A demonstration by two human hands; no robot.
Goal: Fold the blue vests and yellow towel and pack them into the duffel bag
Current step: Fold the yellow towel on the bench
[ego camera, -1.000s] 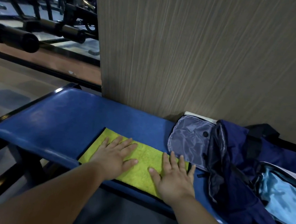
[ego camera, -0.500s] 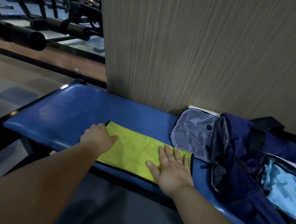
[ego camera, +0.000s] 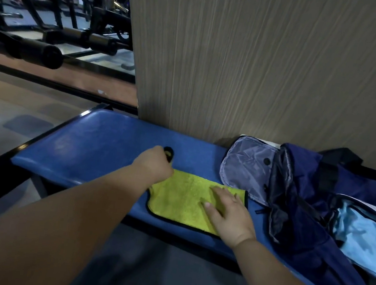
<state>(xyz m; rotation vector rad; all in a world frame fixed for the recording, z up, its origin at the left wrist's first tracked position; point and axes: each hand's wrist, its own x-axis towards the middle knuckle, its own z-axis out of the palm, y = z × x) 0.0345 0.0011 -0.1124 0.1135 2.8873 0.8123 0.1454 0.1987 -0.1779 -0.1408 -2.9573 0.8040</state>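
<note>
Left hand (ego camera: pixel 155 165) grips the yellow towel (ego camera: pixel 181 201) by a corner; right hand (ego camera: pixel 230 212) lies flat on it, duffel bag (ego camera: pixel 302 229) just beside, on a bench (ego camera: pixel 100 145).

The towel (ego camera: pixel 184 201) lies on the desk (ego camera: pixel 100 145) under both hands: the left hand (ego camera: pixel 155 164) grips its far left corner, the right hand (ego camera: pixel 228 210) rests flat on its right part. The duffel bag (ego camera: pixel 305 205) lies on the desk just right of the right hand. A wall panel (ego camera: pixel 263 68) stands behind the hands, gym machines (ego camera: pixel 53 29) beyond the left hand.
</note>
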